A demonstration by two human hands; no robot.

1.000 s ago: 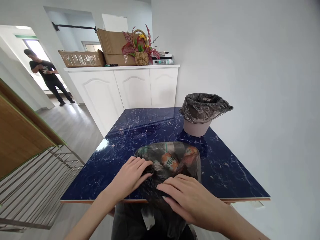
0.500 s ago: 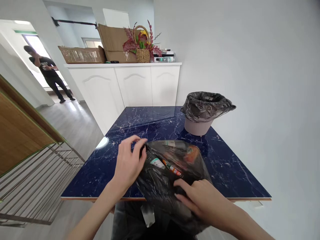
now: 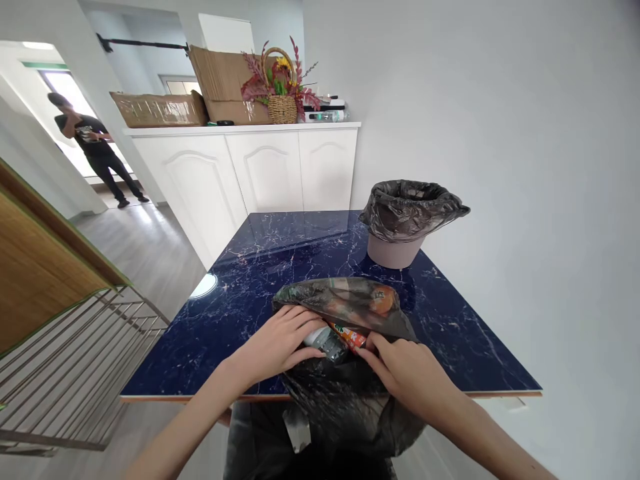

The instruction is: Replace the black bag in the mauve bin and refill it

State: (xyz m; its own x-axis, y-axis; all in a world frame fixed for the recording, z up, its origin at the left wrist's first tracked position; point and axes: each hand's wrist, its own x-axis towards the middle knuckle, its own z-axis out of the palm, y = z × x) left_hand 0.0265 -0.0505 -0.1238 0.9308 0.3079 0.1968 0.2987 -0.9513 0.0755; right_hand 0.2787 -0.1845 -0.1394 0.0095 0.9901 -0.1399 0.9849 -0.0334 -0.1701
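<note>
A thin black plastic bag lies partly on the table and hangs over its near edge, its opening towards me. Through the film, orange and pale shapes show faintly. My left hand is closed around a clear plastic bottle with a pale label, in the mouth of the bag. Beside the bottle lies an orange-and-red printed item; its exact kind is unclear. My right hand has thumb and forefinger closed at this item's right end, with the bag under and around the hand.
A pale bin lined with a black bag stands at the table's right rear. Beneath is the blue marbled table. Behind it, a white cabinet carries cardboard boxes and a flower basket. A metal rack stands left; a person stands far left.
My left hand has left the bag's edge and moved down and right onto the bottle. My right hand has shifted up to the orange item's end. The bag's opening has changed shape.
</note>
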